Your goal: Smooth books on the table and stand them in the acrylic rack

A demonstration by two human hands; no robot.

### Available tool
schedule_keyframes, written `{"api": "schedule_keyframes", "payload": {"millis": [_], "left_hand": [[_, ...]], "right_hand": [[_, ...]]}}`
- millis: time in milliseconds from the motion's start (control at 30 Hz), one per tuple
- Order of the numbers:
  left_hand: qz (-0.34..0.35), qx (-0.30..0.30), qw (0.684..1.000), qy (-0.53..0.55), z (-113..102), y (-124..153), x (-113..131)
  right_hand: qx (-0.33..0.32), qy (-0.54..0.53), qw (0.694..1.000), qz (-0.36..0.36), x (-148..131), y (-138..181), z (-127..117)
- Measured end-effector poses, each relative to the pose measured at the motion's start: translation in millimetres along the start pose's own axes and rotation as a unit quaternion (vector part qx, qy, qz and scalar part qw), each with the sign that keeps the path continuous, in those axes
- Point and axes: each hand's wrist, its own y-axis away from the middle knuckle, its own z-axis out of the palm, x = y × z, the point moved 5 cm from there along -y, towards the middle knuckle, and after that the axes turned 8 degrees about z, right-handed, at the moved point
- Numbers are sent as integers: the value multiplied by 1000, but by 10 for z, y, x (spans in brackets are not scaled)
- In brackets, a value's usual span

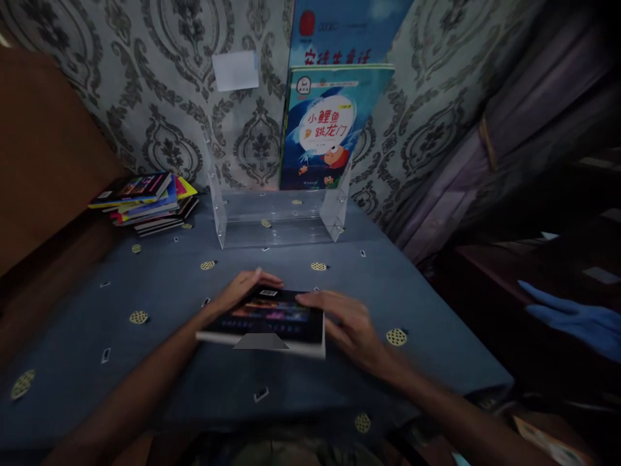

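A dark book (272, 312) with a coloured picture band and a white barcode patch is held just over the blue tablecloth, its pale page edges towards me. My left hand (246, 286) curls round its far left side, fingers along the far edge. At the right edge my right hand (350, 322) grips it, fingers on top of the cover and the thumb side lower down. Beyond the book stands a clear acrylic book stand (276, 219). A blue picture book (315, 139) with a fish on its cover leans upright there, before a taller blue book (349, 29).
At the back left lies an untidy stack of books (155, 202). A brown panel (46, 155) borders the left side. The patterned tablecloth (169, 278) covers the table, whose right edge drops towards a dark area with a blue glove (577, 317). A curtain (431, 181) hangs at right.
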Motion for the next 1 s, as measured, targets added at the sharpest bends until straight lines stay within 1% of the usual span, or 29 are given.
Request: {"api": "schedule_keyframes", "payload": {"millis": [67, 133, 200, 233, 300, 333, 400, 533, 600, 667, 733, 833, 933, 1000], "left_hand": [[5, 59, 995, 82, -106, -41, -90], [19, 106, 986, 126, -191, -70, -131], [17, 113, 981, 156, -213, -83, -130], [13, 111, 979, 170, -208, -83, -117], [7, 116, 977, 177, -195, -75, -79], [7, 125, 978, 169, -191, -69, -61], [11, 153, 979, 136, -197, -58, -38], [48, 217, 975, 11, -277, -41, -34], [65, 242, 965, -79, -342, -28, -45], [80, 256, 946, -184, -404, -10, -44], [98, 251, 918, -290, -432, 8, -18], [128, 204, 872, -426, -391, 22, 30], [150, 161, 836, -503, -305, 15, 39], [155, 151, 820, -531, -256, -7, 14]], "right_hand": [[55, -47, 993, 95, 183, -150, -14], [117, -101, 969, 191, 389, -263, -11], [170, -168, 933, 269, 572, -343, 17], [184, -203, 914, 299, 649, -372, 48], [187, -261, 881, 347, 772, -407, 135], [180, -280, 870, 363, 819, -412, 186], [156, -298, 861, 381, 895, -400, 288], [128, -293, 862, 394, 1057, -331, 440], [120, -259, 873, 395, 1151, -304, 471], [110, -205, 892, 389, 1237, -283, 473], [96, -131, 914, 373, 1299, -258, 451], [89, 30, 945, 314, 1299, -215, 379], [84, 168, 954, 233, 1181, -207, 353], [58, 199, 960, 186, 1080, -255, 419]]}}
